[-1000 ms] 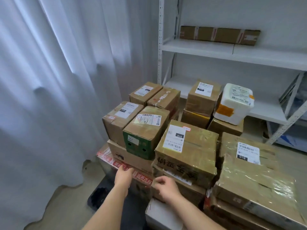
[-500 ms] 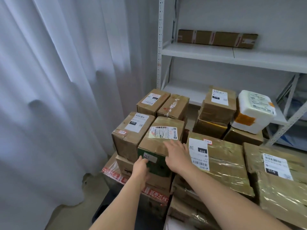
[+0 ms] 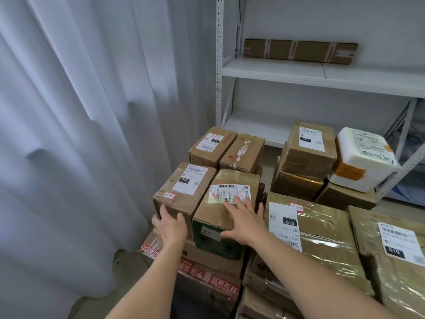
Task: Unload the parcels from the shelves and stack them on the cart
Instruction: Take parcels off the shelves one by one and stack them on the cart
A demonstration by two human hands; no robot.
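Note:
Several cardboard parcels are stacked in front of me. My right hand (image 3: 241, 221) lies flat, fingers spread, on top of a brown and green box (image 3: 226, 203) with a white label. My left hand (image 3: 169, 227) presses open against the near face of the labelled brown box (image 3: 184, 192) beside it on the left. Both boxes rest on a flat carton with red tape (image 3: 207, 270). To the right lie large parcels wrapped in clear tape (image 3: 319, 233). One long flat parcel (image 3: 299, 51) remains on the upper shelf (image 3: 322, 77).
A white curtain (image 3: 80, 134) hangs close on the left. Behind the stack stand two small boxes (image 3: 225, 149), a taller box (image 3: 309, 148) and a white foam box (image 3: 363, 157). The white metal rack's upright (image 3: 219, 65) rises at the back.
Both hands rose from the low red-taped carton to the two upper boxes. The left hand shifted from the green box's front to the left box. My view moved closer.

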